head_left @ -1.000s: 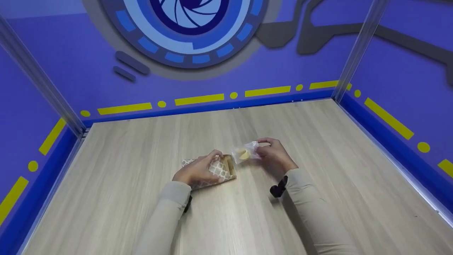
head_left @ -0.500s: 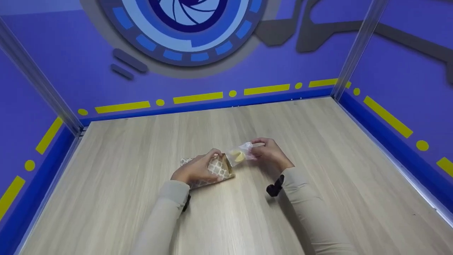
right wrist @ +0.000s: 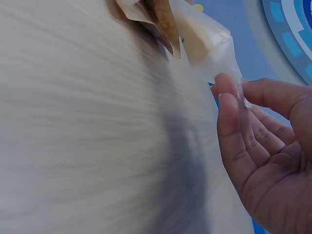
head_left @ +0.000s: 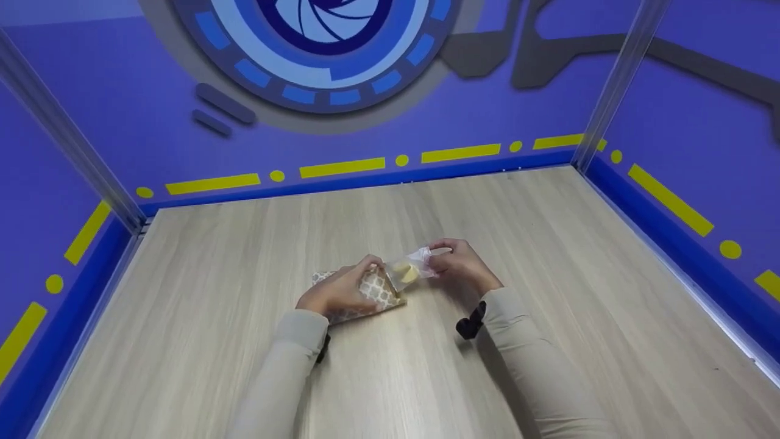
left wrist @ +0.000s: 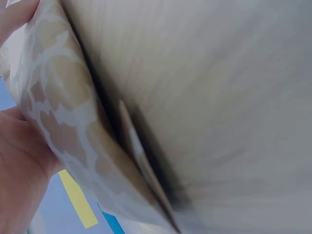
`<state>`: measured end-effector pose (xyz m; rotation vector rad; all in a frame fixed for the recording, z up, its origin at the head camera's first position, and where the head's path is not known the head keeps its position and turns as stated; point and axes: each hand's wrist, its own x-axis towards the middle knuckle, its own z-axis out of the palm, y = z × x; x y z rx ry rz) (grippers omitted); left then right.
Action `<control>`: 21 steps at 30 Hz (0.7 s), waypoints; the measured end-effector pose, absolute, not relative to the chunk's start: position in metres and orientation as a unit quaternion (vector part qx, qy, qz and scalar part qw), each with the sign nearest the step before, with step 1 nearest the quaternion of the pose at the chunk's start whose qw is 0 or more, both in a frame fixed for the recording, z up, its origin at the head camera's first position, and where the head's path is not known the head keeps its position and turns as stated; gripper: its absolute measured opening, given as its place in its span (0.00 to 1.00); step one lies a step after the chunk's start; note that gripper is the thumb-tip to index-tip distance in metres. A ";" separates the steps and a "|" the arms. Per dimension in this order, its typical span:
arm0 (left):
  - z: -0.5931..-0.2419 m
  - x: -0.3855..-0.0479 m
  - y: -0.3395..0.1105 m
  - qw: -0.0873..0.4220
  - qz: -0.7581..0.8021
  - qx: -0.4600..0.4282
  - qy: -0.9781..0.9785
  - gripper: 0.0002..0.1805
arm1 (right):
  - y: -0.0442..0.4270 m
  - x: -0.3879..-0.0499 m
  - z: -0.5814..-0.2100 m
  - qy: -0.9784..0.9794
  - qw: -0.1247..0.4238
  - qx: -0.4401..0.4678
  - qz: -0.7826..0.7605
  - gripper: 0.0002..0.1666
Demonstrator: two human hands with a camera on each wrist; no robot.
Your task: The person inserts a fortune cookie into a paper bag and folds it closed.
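Observation:
A patterned white-and-tan paper bag (head_left: 376,289) lies tilted on the table, its mouth facing right. The left hand (head_left: 341,290) grips it from above, thumb and fingers around its sides; the bag (left wrist: 66,92) fills the left part of the left wrist view. Between thumb and fingers the right hand (head_left: 460,265) pinches the end of a clear plastic packet (head_left: 420,262) with a pale yellow piece inside. The packet's other end is at the bag's mouth. In the right wrist view the packet (right wrist: 214,48) hangs from the fingertips of the right hand (right wrist: 273,141), beside the brown bag edge.
The wooden table (head_left: 244,244) extends around both hands. Blue-purple panels (head_left: 390,131) with yellow marks stand behind and at both sides. A small black device (head_left: 471,323) is at the right wrist, and another shows partly at the left wrist.
The right hand has moved left with the packet, whose near end has come from beside the bag to its mouth. The left hand and the bag have stayed nearly in place.

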<state>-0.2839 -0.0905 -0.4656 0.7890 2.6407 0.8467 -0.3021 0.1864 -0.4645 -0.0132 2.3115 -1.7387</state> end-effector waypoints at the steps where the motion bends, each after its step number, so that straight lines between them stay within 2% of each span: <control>1: -0.466 -0.284 -0.090 0.129 0.293 0.273 0.907 0.40 | 0.185 -0.302 -0.464 0.791 0.125 -0.001 -0.598 0.25; 21: -0.465 -0.285 -0.089 0.129 0.295 0.281 0.904 0.38 | 0.169 -0.301 -0.468 0.802 0.119 0.012 -0.585 0.24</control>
